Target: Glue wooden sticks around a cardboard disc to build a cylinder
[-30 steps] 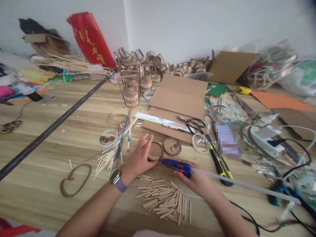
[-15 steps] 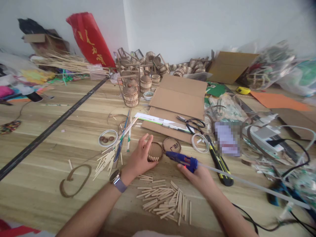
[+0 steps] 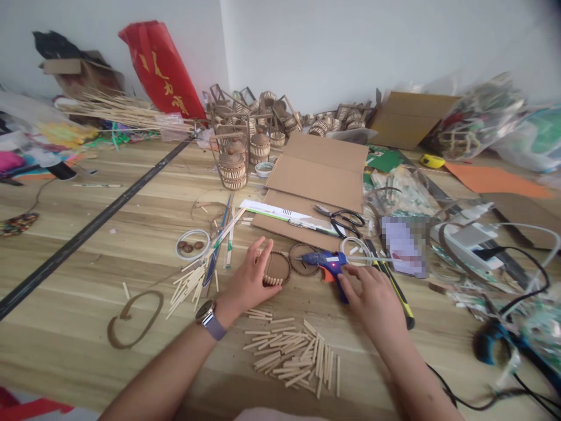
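Observation:
My left hand [image 3: 246,280] is curved around the left edge of a small brown ring [image 3: 290,270], steadying it with the thumb at its lower rim and two fingertips raised. Short sticks stand along the ring's lower inside edge. My right hand [image 3: 372,295] has thumb and fingers at the handle and rear of a blue glue gun [image 3: 326,261], whose nozzle points left over a second brown ring [image 3: 298,271]. A clear glue stick runs out of the gun's back. Below both hands lies a pile of short wooden sticks [image 3: 291,354].
Black scissors [image 3: 346,221] and a ruler [image 3: 280,213] lie on cardboard [image 3: 313,169]. A yellow-black cutter [image 3: 397,292] and white tape ring [image 3: 356,252] are at the right. Small stick baskets [image 3: 232,166] stand behind. A coiled brown strip [image 3: 135,320] lies left; cables run at right.
The glue gun has moved right and up, away from the left ring, and turned so its handle shows. My right hand has shifted with it. My left hand is nearly unmoved.

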`<state>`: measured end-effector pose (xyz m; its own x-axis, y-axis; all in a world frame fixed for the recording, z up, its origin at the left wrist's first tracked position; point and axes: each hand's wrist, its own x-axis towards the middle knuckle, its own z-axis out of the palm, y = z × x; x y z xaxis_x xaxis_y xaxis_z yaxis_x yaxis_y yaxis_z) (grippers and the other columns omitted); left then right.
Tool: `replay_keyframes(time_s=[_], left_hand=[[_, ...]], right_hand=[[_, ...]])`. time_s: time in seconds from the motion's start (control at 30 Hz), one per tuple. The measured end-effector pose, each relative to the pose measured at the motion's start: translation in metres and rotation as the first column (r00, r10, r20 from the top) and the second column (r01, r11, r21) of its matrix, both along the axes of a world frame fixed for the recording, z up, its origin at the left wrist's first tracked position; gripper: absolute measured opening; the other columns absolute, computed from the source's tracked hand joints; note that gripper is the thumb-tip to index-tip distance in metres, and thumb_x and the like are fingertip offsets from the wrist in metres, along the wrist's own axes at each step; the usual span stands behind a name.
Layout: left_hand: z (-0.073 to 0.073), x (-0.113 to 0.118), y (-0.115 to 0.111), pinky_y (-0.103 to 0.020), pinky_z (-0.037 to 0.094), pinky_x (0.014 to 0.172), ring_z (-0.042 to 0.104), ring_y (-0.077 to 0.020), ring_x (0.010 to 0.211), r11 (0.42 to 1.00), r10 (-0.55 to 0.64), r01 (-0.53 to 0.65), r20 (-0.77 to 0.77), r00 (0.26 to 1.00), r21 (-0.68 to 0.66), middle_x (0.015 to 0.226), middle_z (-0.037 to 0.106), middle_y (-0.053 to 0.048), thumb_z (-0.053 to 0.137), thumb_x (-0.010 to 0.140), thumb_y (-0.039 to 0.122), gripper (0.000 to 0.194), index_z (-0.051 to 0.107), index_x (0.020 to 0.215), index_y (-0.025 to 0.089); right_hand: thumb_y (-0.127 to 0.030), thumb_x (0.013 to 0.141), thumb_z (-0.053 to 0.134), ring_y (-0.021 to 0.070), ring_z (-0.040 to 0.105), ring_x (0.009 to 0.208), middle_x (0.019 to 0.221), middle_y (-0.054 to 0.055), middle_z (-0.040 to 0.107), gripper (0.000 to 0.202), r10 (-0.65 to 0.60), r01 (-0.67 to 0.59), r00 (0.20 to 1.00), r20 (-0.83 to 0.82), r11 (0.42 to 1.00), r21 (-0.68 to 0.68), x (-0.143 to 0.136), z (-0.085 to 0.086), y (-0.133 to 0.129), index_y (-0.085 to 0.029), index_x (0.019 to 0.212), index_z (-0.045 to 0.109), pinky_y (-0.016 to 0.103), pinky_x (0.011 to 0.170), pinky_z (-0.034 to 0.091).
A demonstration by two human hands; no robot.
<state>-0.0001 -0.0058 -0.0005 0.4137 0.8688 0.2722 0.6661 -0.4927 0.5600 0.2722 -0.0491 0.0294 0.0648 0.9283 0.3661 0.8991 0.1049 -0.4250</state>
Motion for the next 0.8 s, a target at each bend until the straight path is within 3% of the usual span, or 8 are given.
replay_keyframes(time_s=[0.1, 0.17, 0.23, 0.33, 0.43, 0.57, 0.7, 0.8], left_hand=[[0.0, 0.001, 0.0, -0.054, 0.041, 0.109, 0.039, -0.0357, 0.138, 1.0, 0.003, -0.003, 0.009, 1.0, -0.018, 0.155, 0.02, -0.019, 0.081, 0.07, 0.02, 0.114, 0.002, 0.152, 0.03], [0.0, 0.001, 0.001, -0.054, 0.041, 0.109, 0.038, -0.0357, 0.138, 1.0, 0.004, -0.004, 0.018, 1.0, -0.027, 0.155, 0.02, -0.019, 0.081, 0.07, 0.021, 0.114, 0.003, 0.152, 0.029], [0.0, 0.001, 0.001, -0.054, 0.04, 0.11, 0.037, -0.0359, 0.139, 1.0, 0.006, -0.006, 0.026, 1.0, -0.031, 0.155, 0.021, -0.018, 0.081, 0.069, 0.021, 0.113, 0.004, 0.153, 0.028], [0.0, 0.002, 0.001, -0.054, 0.039, 0.11, 0.036, -0.0361, 0.139, 0.999, 0.01, -0.009, 0.027, 1.0, -0.04, 0.155, 0.021, -0.018, 0.08, 0.069, 0.021, 0.111, 0.007, 0.153, 0.027], [0.002, 0.002, 0.001, -0.054, 0.039, 0.111, 0.036, -0.0357, 0.139, 0.998, 0.011, -0.01, 0.024, 1.0, -0.059, 0.155, 0.021, -0.018, 0.079, 0.07, 0.021, 0.109, 0.009, 0.153, 0.026], [0.004, 0.0, 0.001, -0.054, 0.037, 0.112, 0.036, -0.0354, 0.14, 0.997, 0.002, 0.0, 0.024, 1.0, -0.081, 0.155, 0.02, -0.019, 0.079, 0.07, 0.021, 0.108, 0.009, 0.153, 0.025], [0.004, -0.001, 0.001, -0.056, 0.036, 0.111, 0.035, -0.0365, 0.14, 0.998, -0.008, 0.01, 0.028, 1.0, -0.066, 0.155, 0.021, -0.019, 0.08, 0.071, 0.027, 0.11, 0.007, 0.153, 0.027], [0.003, 0.0, 0.001, -0.056, 0.036, 0.111, 0.035, -0.0368, 0.14, 0.999, -0.003, 0.005, 0.029, 1.0, -0.05, 0.155, 0.022, -0.019, 0.081, 0.071, 0.026, 0.11, 0.008, 0.153, 0.025]], right_hand=[[-0.023, 0.095, 0.048, 0.0219, 0.059, 0.073, 0.076, 0.007, 0.067, 0.02, 0.327, -0.344, 0.927, 0.183, 0.937, 0.068, -0.024, 0.007, -0.008, -0.019, 0.084, 0.065, 0.034, 0.07, 0.047], [-0.011, 0.094, 0.046, 0.0186, 0.057, 0.069, 0.071, 0.004, 0.064, 0.023, 0.58, -0.595, 0.783, 0.223, 0.803, 0.001, -0.045, 0.011, -0.015, -0.02, 0.08, 0.062, 0.029, 0.065, 0.045], [-0.005, 0.091, 0.05, 0.0171, 0.058, 0.075, 0.077, 0.003, 0.066, 0.021, 0.696, -0.689, 0.679, 0.234, 0.714, -0.126, -0.065, 0.014, -0.02, -0.019, 0.079, 0.059, 0.026, 0.068, 0.045], [-0.006, 0.087, 0.06, 0.0172, 0.06, 0.074, 0.079, 0.002, 0.066, 0.016, 0.744, -0.713, 0.582, 0.329, 0.661, -0.234, -0.086, 0.015, -0.025, -0.019, 0.078, 0.057, 0.026, 0.061, 0.044], [-0.009, 0.085, 0.065, 0.0184, 0.062, 0.072, 0.079, 0.002, 0.067, 0.014, 0.73, -0.698, 0.539, 0.42, 0.667, -0.263, -0.096, 0.014, -0.025, -0.019, 0.08, 0.057, 0.027, 0.056, 0.042], [-0.009, 0.087, 0.061, 0.02, 0.063, 0.075, 0.08, 0.005, 0.067, 0.009, 0.717, -0.686, 0.531, 0.451, 0.676, -0.268, -0.101, 0.008, -0.021, -0.017, 0.083, 0.058, 0.028, 0.061, 0.045], [-0.004, 0.087, 0.053, 0.0215, 0.064, 0.08, 0.088, 0.008, 0.069, 0.013, 0.753, -0.707, 0.568, 0.332, 0.653, -0.271, -0.094, 0.01, -0.014, -0.014, 0.092, 0.06, 0.032, 0.071, 0.05], [-0.004, 0.085, 0.052, 0.0178, 0.063, 0.082, 0.093, 0.007, 0.068, 0.021, 0.751, -0.719, 0.656, 0.079, 0.653, -0.238, -0.08, 0.019, -0.006, -0.015, 0.1, 0.062, 0.027, 0.072, 0.049]])
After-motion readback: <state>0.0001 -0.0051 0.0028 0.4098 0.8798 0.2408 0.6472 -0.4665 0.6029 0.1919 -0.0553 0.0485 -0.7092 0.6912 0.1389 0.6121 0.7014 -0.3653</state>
